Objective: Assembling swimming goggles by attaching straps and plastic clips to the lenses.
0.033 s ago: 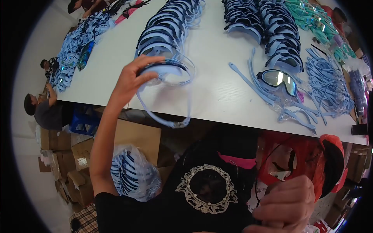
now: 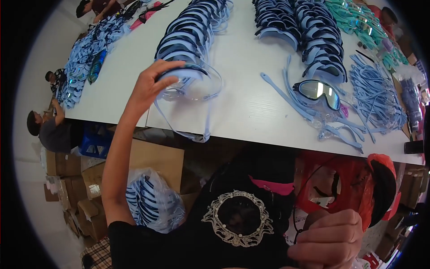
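My left hand (image 2: 151, 84) grips a pair of blue swim goggles (image 2: 190, 73) by its upper edge, fingers over the frame and thumb beneath. The goggles are at the near end of a row of nested blue goggles (image 2: 181, 40). Their pale strap (image 2: 207, 117) hangs down past the table's front edge. My right hand (image 2: 329, 240) is closed in a fist close to my body at the lower right; whatever it may hold is hidden. On the table to the right lies a single mirrored pair of goggles (image 2: 319, 93) with loose blue straps (image 2: 286, 98).
Two more goggle rows (image 2: 320, 40) stand at the back right, beside a heap of blue straps (image 2: 374, 94) and green goggles (image 2: 358, 22). A goggle pile (image 2: 89, 58) covers the far left, where other people work. Below are cardboard boxes (image 2: 156, 161) and a bagged goggle stack (image 2: 154, 199).
My left hand and its goggles have shifted slightly left and closer to the row. The hanging strap has swung left and a little up. My right fist stays almost still.
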`<state>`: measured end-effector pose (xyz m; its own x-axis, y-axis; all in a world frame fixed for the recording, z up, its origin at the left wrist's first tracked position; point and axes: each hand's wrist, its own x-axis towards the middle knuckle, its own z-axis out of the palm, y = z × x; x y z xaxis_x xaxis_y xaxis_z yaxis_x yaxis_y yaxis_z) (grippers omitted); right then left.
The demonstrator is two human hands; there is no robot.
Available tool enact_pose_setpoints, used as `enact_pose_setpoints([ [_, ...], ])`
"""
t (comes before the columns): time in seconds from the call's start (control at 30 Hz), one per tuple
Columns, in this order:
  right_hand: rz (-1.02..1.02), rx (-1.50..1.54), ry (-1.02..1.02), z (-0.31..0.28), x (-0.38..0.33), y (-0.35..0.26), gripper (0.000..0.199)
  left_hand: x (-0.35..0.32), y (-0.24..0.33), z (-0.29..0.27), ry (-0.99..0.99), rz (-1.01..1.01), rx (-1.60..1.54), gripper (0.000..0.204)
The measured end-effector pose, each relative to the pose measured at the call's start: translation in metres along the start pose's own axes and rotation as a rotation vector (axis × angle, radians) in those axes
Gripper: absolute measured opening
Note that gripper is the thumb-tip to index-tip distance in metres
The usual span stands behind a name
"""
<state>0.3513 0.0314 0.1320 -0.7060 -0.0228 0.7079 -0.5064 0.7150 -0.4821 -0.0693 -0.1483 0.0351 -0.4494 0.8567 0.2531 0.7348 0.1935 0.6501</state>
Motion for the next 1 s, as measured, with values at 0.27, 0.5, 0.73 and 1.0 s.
enact_pose_setpoints([
  [0.27, 0.116, -0.014, 0.041, 0.014, 0.028, -0.001, 0.026, 0.038, -0.076, 0.027, 0.467, 0.276, 0.68, 0.032],
  [0.5, 0.067, -0.337, 0.017, -0.019, -0.012, -0.012, 0.036, 0.048, -0.07, 0.039, 0.478, 0.273, 0.823, 0.041],
  [0.73, 0.163, -0.195, 0.11, 0.029, -0.033, 0.085, 0.042, 0.05, -0.024, 0.023, 0.472, 0.566, 0.638, 0.035],
  [1.0, 0.264, -0.439, -0.179, 0.054, 0.029, 0.255, 0.043, 0.296, 0.006, 0.096, 0.294, 0.551, 0.283, 0.032],
])
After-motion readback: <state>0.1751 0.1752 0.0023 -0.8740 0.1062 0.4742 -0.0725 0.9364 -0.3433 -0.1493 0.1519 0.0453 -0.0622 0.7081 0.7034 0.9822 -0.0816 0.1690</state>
